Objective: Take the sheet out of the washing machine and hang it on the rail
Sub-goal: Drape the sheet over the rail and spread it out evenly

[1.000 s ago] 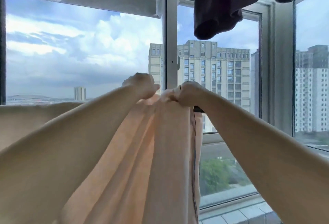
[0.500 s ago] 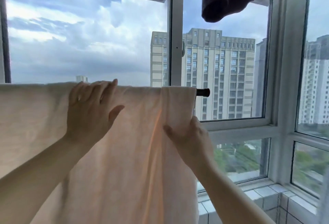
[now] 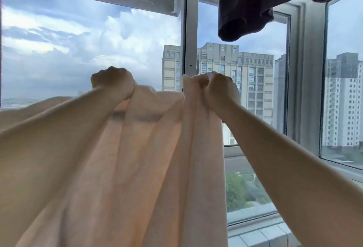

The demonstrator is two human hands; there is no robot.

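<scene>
1. The window frame [image 3: 189, 30] fills the background, with tower blocks and cloudy sky beyond the glass
2. The peach sheet [image 3: 137, 168] hangs in long vertical folds from both fists downward; its top edge runs left to right between the hands, and its left part drapes away level, seemingly over the rail, which is hidden
3. A dark garment [image 3: 255, 7] hangs above, to the right
4. The left hand [image 3: 113, 81] is clenched on bunched cloth, well left of the mullion
5. The right hand [image 3: 220, 87] grips the gathered right edge; judging by this, spreading goes rightward along the top edge
</scene>
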